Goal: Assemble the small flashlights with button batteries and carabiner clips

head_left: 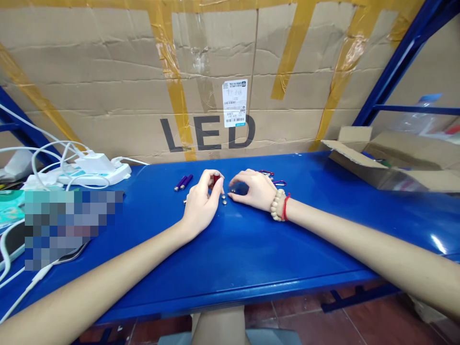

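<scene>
Upright in the fingers of my left hand [201, 203] is a small red metal tube [216, 179] with a silvery end; the fingers hide most of it. Just right of that hand, small round silvery pieces [224, 202] lie on the blue table. My right hand [256, 189] rests over the table, fingers curved and thumb apart from the index finger, around a small shiny piece [233, 191]. Two purple metal tubes [183, 182] lie beyond my left hand. Red and purple carabiner clips [279, 183] show behind my right hand, partly hidden.
At the left are a white power strip [120, 173] with cables and a blurred-out patch [72, 225]. An opened cardboard box [381, 172] stands at the right on the table [223, 268]. A large taped carton [125, 96] marked LED closes off the back, between blue metal posts.
</scene>
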### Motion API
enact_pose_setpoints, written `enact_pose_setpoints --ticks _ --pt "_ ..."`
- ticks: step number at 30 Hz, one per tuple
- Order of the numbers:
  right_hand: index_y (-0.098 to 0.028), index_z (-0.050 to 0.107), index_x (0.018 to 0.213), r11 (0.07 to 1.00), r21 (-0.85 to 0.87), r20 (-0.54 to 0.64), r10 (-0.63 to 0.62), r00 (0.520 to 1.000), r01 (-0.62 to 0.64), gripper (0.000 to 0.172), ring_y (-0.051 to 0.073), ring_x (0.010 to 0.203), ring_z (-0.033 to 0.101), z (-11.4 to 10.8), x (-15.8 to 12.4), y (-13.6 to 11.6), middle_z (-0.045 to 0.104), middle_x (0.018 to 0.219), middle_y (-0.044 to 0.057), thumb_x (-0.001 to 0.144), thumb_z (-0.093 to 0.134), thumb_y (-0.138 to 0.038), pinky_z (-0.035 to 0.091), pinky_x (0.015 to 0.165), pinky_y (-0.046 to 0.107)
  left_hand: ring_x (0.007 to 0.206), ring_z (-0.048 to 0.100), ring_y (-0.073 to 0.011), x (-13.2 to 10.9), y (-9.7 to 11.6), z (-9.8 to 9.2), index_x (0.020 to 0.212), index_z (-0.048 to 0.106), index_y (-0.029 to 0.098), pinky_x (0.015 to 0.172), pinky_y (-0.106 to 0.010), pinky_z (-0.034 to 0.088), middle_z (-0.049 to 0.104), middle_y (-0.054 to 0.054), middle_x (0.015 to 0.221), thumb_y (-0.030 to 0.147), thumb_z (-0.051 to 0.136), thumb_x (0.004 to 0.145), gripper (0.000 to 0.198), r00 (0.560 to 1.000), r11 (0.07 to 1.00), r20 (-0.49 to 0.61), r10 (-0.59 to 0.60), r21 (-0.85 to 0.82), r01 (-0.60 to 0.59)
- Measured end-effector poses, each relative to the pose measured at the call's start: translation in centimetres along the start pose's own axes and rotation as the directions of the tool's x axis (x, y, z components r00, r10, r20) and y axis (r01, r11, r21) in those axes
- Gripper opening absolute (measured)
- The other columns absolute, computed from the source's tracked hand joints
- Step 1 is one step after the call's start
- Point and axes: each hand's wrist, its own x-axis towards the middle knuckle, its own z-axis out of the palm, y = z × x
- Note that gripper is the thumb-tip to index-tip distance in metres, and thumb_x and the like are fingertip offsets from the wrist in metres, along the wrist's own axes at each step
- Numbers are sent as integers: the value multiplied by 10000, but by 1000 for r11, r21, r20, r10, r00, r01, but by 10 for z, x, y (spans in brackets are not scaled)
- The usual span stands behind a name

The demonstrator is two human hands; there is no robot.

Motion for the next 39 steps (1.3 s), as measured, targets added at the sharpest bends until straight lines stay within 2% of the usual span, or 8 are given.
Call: enact_pose_setpoints --ticks 3,9,13,16,23,29,34,39 --pt "-159 698 943 1000 18 53 -9 999 8 202 181 848 604 2 0 3 676 925 76 822 581 -271 437 792 305 653 564 -116 0 0 0 944 483 202 641 -239 413 580 27 698 320 397 913 149 1000 1000 5 -4 0 4" --pt "-139 714 863 996 48 83 73 994 -77 160 136 681 602 -1 -2 9 660 819 76 823 585 -224 466 683 263 644 581 -117 0 1 0 919 489 201 606 -229 416 578 26 679 344 413 905 162 999 1000 45 -21 -5 21" --pt "-146 702 784 982 162 61 84 995 -93 94 125 662 623 -5 -4 10 679 769 54 784 628 -204 482 682 252 638 587 -119 -1 3 -1 918 491 199 620 -232 436 581 23 677 357 430 895 171 996 1000 88 -28 -8 29" --pt "-145 690 779 958 266 2 107 994 -104 65 120 673 637 -5 -5 9 688 781 46 742 656 -187 499 676 237 653 590 -121 -2 3 -1 948 485 204 647 -239 445 592 21 704 361 427 896 175 993 1000 120 -9 14 7" --pt "-119 673 885 926 343 7 165 986 -158 216 115 664 640 -5 -5 5 687 760 38 672 638 -129 525 679 232 647 581 -124 -2 2 0 953 481 207 642 -238 441 596 21 704 363 426 894 176 988 999 152 -10 51 2" --pt "-125 681 902 951 276 38 136 990 -141 229 119 676 626 -5 -6 5 661 756 41 681 625 -135 514 673 237 636 563 -118 -2 3 1 945 498 208 601 -222 418 586 19 722 356 444 887 168 986 995 167 16 98 -33" --pt "-136 666 1015 983 160 83 79 993 -92 250 150 734 607 -3 -6 7 656 770 60 794 549 -137 492 733 286 592 538 -106 -3 2 2 949 521 211 564 -210 397 572 24 710 358 476 875 171 983 986 173 59 146 -85" --pt "-128 663 999 995 81 108 57 993 -66 249 197 872 593 -1 -6 11 662 885 117 890 440 -157 465 806 334 569 516 -95 -3 2 1 933 547 209 541 -204 382 575 22 719 362 497 864 175 981 976 175 86 181 -118"
